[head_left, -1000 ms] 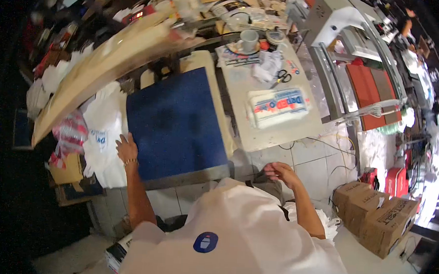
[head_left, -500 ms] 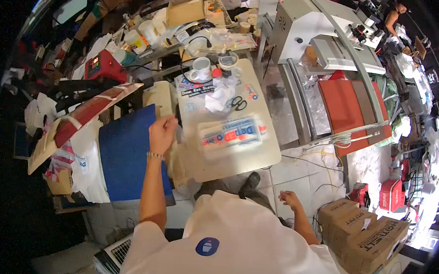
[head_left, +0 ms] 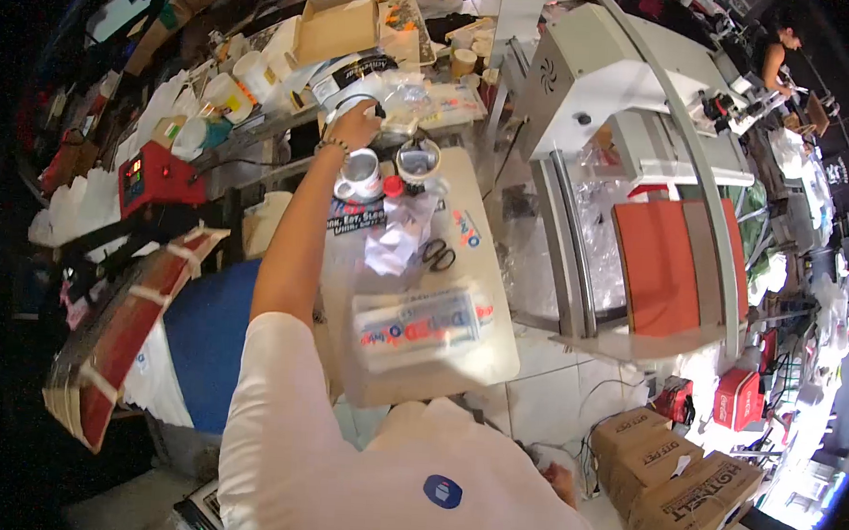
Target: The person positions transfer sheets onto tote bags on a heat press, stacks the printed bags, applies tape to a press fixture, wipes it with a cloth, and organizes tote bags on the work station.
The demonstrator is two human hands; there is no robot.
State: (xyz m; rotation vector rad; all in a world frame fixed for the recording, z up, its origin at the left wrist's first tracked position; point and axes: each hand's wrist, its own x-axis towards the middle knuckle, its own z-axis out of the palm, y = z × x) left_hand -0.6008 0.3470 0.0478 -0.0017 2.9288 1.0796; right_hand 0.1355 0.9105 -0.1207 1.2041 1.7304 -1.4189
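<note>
My left hand reaches over the far end of the small table, just behind a white mug. Its fingers look bent down near a black cable, and what they hold, if anything, is hidden. Low in the view, my right hand hangs beside my shirt, partly covered and blurred. On the table lie a printed transfer stack, black scissors, crumpled white paper and a red-capped bottle. A second cup stands right of the mug.
At left are a blue press pad, a tilted red-and-wood board and a red control box. A large heat press stands at right, with cardboard boxes below. Another person is at the far right.
My left hand has moved from the blue pad, across the small table's edge, to beyond the mug. My right hand has dropped lower beside my body. The view has shifted, bringing the small table nearer.
</note>
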